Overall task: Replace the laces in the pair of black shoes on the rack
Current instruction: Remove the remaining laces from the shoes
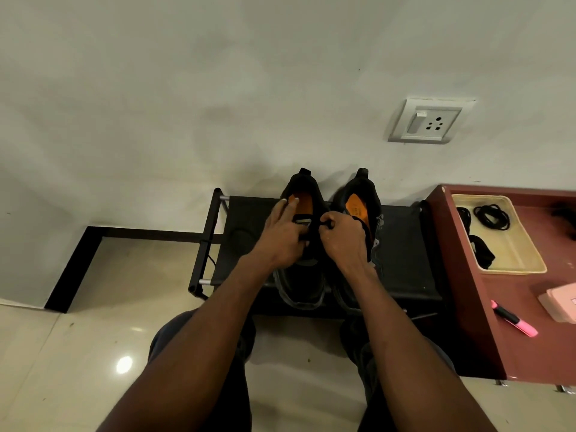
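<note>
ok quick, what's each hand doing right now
Left hand: fingers straight, resting on the left black shoe, holding nothing.
Right hand: fingers curled, pinching a black lace.

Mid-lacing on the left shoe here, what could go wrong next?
The right hand pinches a black lace against the black left shoe, so an eyelet is easy to miss. Pulling hard could drag the shoe off the rack. Spare laces sit in the tray, a reach away.
</note>
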A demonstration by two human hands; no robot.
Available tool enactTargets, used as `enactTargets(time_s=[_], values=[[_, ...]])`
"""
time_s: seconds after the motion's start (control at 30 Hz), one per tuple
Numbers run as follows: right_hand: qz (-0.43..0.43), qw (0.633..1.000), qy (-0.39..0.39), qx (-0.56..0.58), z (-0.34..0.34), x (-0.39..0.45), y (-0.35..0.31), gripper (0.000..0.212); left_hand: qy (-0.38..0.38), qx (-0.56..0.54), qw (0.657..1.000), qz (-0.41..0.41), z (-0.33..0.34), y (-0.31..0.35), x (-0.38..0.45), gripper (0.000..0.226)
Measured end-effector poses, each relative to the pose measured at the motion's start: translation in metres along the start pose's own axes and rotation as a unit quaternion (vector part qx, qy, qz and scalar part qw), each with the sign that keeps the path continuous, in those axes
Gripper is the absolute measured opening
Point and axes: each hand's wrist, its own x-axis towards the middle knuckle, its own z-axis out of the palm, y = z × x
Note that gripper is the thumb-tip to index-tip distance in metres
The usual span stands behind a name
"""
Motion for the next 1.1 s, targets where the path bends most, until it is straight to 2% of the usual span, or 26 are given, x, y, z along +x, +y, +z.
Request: enactTargets(time_s=[0.07,0.17,0.23,0.3,0.33,0.4,0.43,0.47,0.5,0.57,0.6,0.63,0.67,0.73,0.8,0.83,0.93,1.1], values=[[0.004,1.000,0.000,0.003,0.000,0.000,0.000,0.024,-0.041,0.022,0.999,-0.003,0.005,0.001,0.003,0.033],[0.007,1.000,0.002,-0.002,0.000,0.000,0.000,0.024,-0.016,-0.052,0.998,0.020,0.001,-0.006,0.006,0.022],[0.005,1.000,0.002,0.002,0.000,-0.001,-0.001,0.024,0.022,-0.165,0.986,-0.001,-0.004,-0.010,0.005,0.017],[0.005,1.000,0.002,0.014,0.000,-0.002,-0.002,0.023,0.117,-0.263,0.956,-0.053,-0.011,-0.004,0.002,0.019],[0.005,1.000,0.001,0.016,-0.001,-0.003,-0.002,0.023,0.180,-0.334,0.921,-0.092,-0.014,0.000,0.001,0.019],[0.007,1.000,-0.001,0.019,0.001,-0.004,-0.002,0.022,0.302,-0.509,0.787,-0.176,-0.028,0.004,-0.002,0.014],[0.007,1.000,-0.003,0.021,0.002,-0.005,-0.002,0.022,0.357,-0.555,0.723,-0.204,-0.035,0.000,-0.003,0.011],[0.006,1.000,-0.003,0.022,0.002,-0.005,-0.001,0.021,0.407,-0.555,0.690,-0.223,-0.039,-0.006,-0.003,0.011],[0.004,1.000,-0.005,0.023,0.002,-0.005,0.000,0.020,0.447,-0.527,0.682,-0.239,-0.041,-0.013,-0.004,0.014],[0.001,1.000,-0.007,0.026,0.003,-0.005,0.000,0.020,0.478,-0.422,0.717,-0.281,-0.042,-0.027,-0.006,0.043],[0.000,1.000,-0.009,0.025,0.004,-0.006,0.000,0.020,0.467,-0.371,0.744,-0.300,-0.040,-0.031,-0.007,0.060],[-0.002,1.000,-0.009,0.020,0.005,-0.007,-0.002,0.021,0.441,-0.329,0.776,-0.309,-0.037,-0.035,-0.008,0.067],[-0.007,1.000,-0.009,0.011,0.007,-0.008,-0.004,0.022,0.401,-0.297,0.811,-0.305,-0.033,-0.038,-0.006,0.064],[-0.018,1.000,-0.010,-0.011,0.009,-0.011,-0.008,0.027,0.277,-0.256,0.884,-0.278,-0.026,-0.035,-0.004,0.042],[-0.029,0.999,-0.019,-0.034,0.011,-0.016,-0.012,0.036,0.177,-0.211,0.930,-0.242,-0.017,-0.024,-0.002,0.047],[-0.034,0.998,-0.028,-0.048,0.011,-0.018,-0.014,0.039,0.143,-0.185,0.943,-0.236,-0.013,-0.018,0.000,0.053],[-0.039,0.997,-0.040,-0.061,0.013,-0.022,-0.016,0.045,0.103,-0.120,0.960,-0.231,-0.007,-0.008,0.004,0.052],[0.000,0.999,-0.039,-0.031,0.008,-0.015,-0.008,0.047,0.080,-0.146,0.957,-0.238,-0.014,-0.028,0.006,0.028]])
